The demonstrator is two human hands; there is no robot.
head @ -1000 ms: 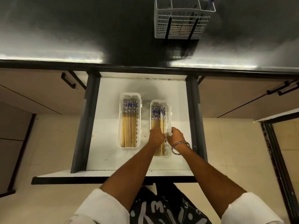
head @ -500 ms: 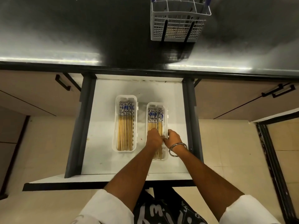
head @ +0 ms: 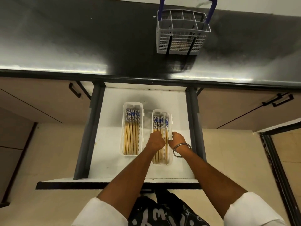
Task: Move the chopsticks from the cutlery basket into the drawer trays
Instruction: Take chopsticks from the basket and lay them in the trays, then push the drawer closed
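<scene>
**Both hands at the right tray in the open drawer**

We see the drawer [head: 114, 160] pulled open below a dark countertop [head: 65, 38], with two white trays side by side on its floor. The left tray [head: 132, 105] holds a neat row of chopsticks [head: 131, 136], blue-patterned ends at the far side. The right tray [head: 170, 160] holds more chopsticks [head: 158, 123], aligned the same way.

Our left hand [head: 155, 141] rests on the chopsticks in the right tray, fingers curled down onto them; we cannot tell whether it grips any. Our right hand [head: 178, 139], a metal bangle [head: 181, 150] on its wrist, has its fingers curled around the tray's right rim.

The cutlery basket [head: 181, 39] stands on the far countertop, well apart from the drawer.
</scene>
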